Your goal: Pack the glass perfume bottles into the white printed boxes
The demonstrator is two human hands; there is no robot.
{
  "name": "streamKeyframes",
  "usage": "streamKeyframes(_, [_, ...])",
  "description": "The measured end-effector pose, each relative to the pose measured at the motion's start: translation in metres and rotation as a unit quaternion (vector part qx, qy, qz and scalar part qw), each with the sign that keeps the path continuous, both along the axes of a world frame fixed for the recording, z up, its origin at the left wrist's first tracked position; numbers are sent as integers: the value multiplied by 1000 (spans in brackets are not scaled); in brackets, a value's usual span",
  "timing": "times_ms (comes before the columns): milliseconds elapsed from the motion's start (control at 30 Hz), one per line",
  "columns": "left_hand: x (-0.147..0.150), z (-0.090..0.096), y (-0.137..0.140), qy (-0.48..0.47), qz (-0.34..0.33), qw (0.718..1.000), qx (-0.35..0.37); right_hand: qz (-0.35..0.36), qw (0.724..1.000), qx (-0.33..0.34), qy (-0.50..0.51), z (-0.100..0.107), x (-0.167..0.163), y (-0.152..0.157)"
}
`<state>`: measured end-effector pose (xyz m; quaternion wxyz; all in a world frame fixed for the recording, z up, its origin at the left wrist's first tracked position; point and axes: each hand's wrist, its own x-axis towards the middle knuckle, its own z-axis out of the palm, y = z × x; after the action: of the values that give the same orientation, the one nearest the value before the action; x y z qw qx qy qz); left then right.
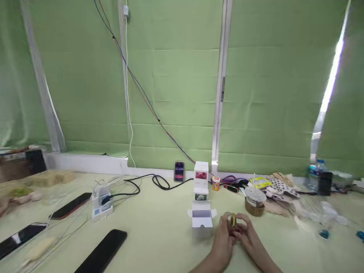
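Observation:
At the lower right of centre, my left hand [222, 239] and my right hand [248, 234] come together just above the table. Between their fingertips stands a small shiny gold cylinder [233, 220]. Both hands are closed around it, and its lower part is hidden by the fingers. Just left of my left hand sits a white cardboard box [202, 229] with its lid flaps up and its front facing me. Two more white boxes [201, 173] with printed pictures appear behind it, one above the other in view.
A power strip [101, 204] with cables and several phones, one a black phone [102, 252], lie left. Behind my hands are an orange-labelled jar [216, 183], a lidded cup [255, 194] in a brown tape roll [254, 208], and a spotted cloth [281, 189]. Water bottles [314, 176] stand far right.

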<state>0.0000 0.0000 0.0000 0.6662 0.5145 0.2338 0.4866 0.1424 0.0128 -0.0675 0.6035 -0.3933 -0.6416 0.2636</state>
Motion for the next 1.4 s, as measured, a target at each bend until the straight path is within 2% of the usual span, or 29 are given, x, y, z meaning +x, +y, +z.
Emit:
streamKeyframes(133, [-3, -5, 4, 68, 11, 995, 76, 21, 999, -7, -41, 3, 4, -3])
streamKeyframes(300, [-6, -15, 11, 166, 48, 970, 172, 9, 998, 17, -65, 6, 7, -3])
streamKeyframes(500, [-7, -23, 16, 205, 62, 945, 248, -4, 993, -5, -117, 11, 6, -6])
streamKeyframes(600, [-4, -33, 16, 249, 71, 912, 319, -21, 981, -9, -191, 24, 4, -12])
streamKeyframes(700, [-8, -54, 12, 289, 79, 870, 391, -8, 969, -5, -249, 35, 5, -17])
streamKeyframes(767, [-25, -70, 9, 278, 83, 857, 425, -12, 964, 5, -266, 35, 9, -16])
streamKeyframes(833, [-56, -83, 9, 240, 120, 842, 468, -52, 964, 28, -260, 34, 13, -14])
streamKeyframes(900, [-94, -84, 13, 196, 205, 829, 482, -119, 966, 53, -223, 36, 14, -11])
streamKeyframes(967, [-127, -73, 21, 155, 309, 810, 474, -181, 969, 63, -154, 47, 8, -7])
streamKeyframes(1000, [-138, -64, 25, 145, 350, 810, 448, -193, 972, 65, -119, 55, 2, -5])
streamKeyframes(1033, [-145, -54, 30, 144, 362, 824, 411, -195, 975, 72, -78, 66, -7, -4])
streamKeyframes(1100, [-147, -36, 37, 126, 320, 881, 325, -160, 980, 117, -29, 89, -31, -1])
streamKeyframes(1167, [-138, -25, 39, 94, 242, 934, 245, -106, 986, 121, -42, 108, -59, 1])
streamKeyframes(1200, [-132, -23, 39, 83, 210, 950, 215, -89, 987, 122, -55, 115, -72, 3])
streamKeyframes(1267, [-125, -23, 36, 77, 172, 964, 187, -57, 987, 123, -81, 120, -92, 7])
streamKeyframes(1400, [-130, -26, 33, 83, 186, 960, 192, -3, 985, 125, -117, 113, -105, 14])
